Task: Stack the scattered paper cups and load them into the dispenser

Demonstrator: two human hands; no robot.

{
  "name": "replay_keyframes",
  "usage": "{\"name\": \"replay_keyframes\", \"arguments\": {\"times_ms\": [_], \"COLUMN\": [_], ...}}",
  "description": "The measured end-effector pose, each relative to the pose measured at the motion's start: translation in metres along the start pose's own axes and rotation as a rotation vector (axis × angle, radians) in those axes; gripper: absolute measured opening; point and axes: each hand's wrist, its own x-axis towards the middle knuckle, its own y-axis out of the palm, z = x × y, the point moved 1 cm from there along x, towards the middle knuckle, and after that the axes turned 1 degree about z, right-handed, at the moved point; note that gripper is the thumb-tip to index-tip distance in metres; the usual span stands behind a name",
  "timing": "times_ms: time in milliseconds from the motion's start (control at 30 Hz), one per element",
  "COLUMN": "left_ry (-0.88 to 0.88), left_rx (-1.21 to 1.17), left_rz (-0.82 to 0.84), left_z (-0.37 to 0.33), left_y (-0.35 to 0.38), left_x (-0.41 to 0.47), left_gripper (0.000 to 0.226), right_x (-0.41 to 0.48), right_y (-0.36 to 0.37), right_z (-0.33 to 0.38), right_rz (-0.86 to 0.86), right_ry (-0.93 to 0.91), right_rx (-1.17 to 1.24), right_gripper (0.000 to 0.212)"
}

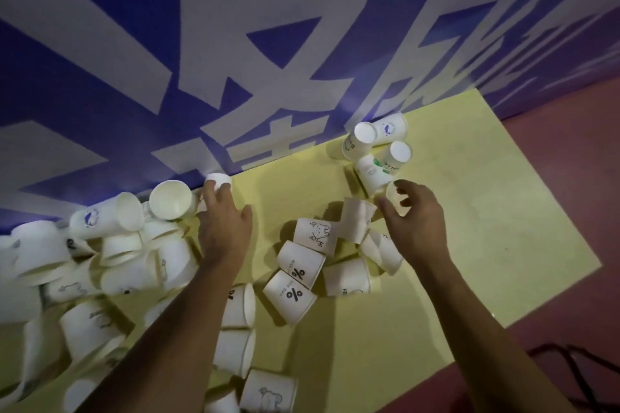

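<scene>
So, gathering: my left hand (224,228) grips a paper cup (218,180) at the table's (469,211) back edge, right hand (416,221) a second cup (396,199); nesting's next.

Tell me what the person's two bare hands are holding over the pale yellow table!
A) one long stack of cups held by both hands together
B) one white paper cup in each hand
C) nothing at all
B: the left hand grips a white paper cup close to the blue-and-white banner wall, and the right hand grips a second white paper cup.
</scene>
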Motion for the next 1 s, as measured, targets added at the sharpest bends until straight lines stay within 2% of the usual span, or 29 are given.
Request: {"name": "replay_keyframes", "arguments": {"times_ms": [133,267,367,467,633,767,867,1000], "left_ry": [0.019,-0.048,-0.151,-0.151,-0.128,-0.137,-0.161,-0.051], "left_rx": [-0.029,-0.099,-0.1,-0.088,0.039,0.111,0.051,-0.128], "left_rz": [-0.046,-0.09,-0.077,-0.023,0.142,0.229,0.206,0.196], "left_z": [-0.003,0.002,0.009,0.012,0.014,0.022,0.027,0.029], "left_y": [0.005,0.009,0.009,0.005,-0.005,-0.011,-0.021,-0.045], "left_x": [-0.001,0.004,0.005,0.006,0.0,-0.014,-0.022,-0.031], "left_gripper": [0.049,0.067,0.068,0.067,0.079,0.097,0.087,0.068], "right_x": [0.022,0.035,0.039,0.039,0.028,0.017,0.007,-0.011], "right_y": [0.004,0.012,0.017,0.018,0.008,-0.003,-0.007,-0.007], "right_z": [-0.027,-0.046,-0.052,-0.052,-0.039,-0.024,-0.007,0.023], "right_rz": [0.027,0.136,0.164,0.158,0.039,-0.03,-0.047,-0.038], "right_ry": [0.081,0.133,0.129,0.138,0.081,0.03,-0.033,-0.115], "right_rx": [-0.164,-0.252,-0.241,-0.195,-0.111,-0.057,-0.016,0.071], "right_gripper": [0.081,0.095,0.096,0.095,0.091,0.087,0.083,0.079]}}
